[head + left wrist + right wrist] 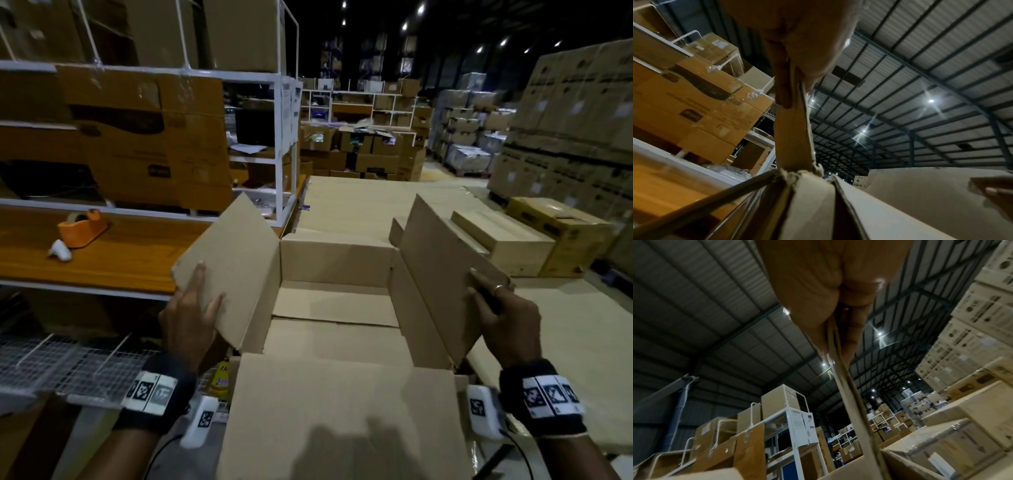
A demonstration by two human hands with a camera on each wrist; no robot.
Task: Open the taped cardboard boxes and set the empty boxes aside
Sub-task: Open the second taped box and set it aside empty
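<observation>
An open cardboard box (335, 260) stands in front of me, and only its bare bottom flaps show inside. My left hand (209, 284) pinches the raised left flap (239, 253), thumb on its inner face and fingers behind. My right hand (486, 284) grips the raised right flap (435, 274) the same way, and a slim dark thing I cannot identify lies under its thumb. The near flap (342, 411) is folded out toward me. In the left wrist view my left hand (791, 78) clamps the left flap (793, 133) edge-on. In the right wrist view my right hand (836, 337) clamps the right flap (851, 402).
An orange tape dispenser (82, 226) sits on the wooden shelf (130, 253) to the left, under a white rack (281, 137) packed with brown boxes. A wire mesh shelf (51, 359) is at lower left. Flat closed boxes (507, 240) lie to the right, with tall pallet stacks (565, 120) behind.
</observation>
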